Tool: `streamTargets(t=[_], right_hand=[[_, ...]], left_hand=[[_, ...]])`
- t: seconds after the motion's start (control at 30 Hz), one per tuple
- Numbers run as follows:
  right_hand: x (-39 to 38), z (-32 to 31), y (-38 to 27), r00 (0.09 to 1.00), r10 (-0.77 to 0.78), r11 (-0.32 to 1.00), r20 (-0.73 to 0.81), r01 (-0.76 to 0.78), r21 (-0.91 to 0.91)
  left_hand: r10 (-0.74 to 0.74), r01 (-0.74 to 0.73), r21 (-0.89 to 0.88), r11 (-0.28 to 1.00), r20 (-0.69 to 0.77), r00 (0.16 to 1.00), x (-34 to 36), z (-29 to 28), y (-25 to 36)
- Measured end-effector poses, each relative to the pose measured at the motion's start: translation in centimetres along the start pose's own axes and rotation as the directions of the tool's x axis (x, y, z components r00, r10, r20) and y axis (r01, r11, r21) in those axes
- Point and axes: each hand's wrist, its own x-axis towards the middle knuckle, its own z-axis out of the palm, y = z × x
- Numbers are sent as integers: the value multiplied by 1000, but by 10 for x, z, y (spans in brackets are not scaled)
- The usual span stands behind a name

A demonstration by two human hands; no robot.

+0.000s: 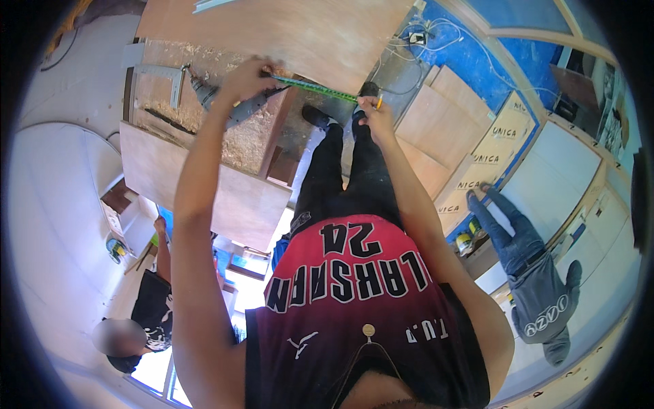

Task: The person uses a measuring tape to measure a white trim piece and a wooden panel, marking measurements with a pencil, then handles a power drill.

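A green tape measure blade is stretched between my hands, close along the near edge of a large plywood sheet. My left hand is closed on its left end, where something dark shows by the fingers. My right hand pinches the right end, and a yellow pencil sticks up from its fingers. Beside my left wrist a grey power drill lies on the dusty workbench. A metal framing square rests to its left.
Another plywood panel lies on the near side of the bench. More boards stand at the right, near loose white cables. One person is at the lower left, another in a grey hooded top at the right.
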Motion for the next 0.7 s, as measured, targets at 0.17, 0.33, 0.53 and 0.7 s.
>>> streamTargets(t=[0.17,0.33,0.53,0.7], right_hand=[[4,15,17,992,-80,995,-93,74,-62],[-9,44,18,976,-117,982,-182,86,-169],[-32,70,-2,951,-197,885,-237,69,-460],[-35,71,-9,951,-229,796,-207,60,-602]], left_hand=[[-56,57,321,945,-11,998,-2,-68,-123],[118,-102,502,859,0,993,6,-102,-182],[147,36,672,740,-213,966,16,-89,-176],[-131,202,600,774,-160,978,17,-96,-144]])
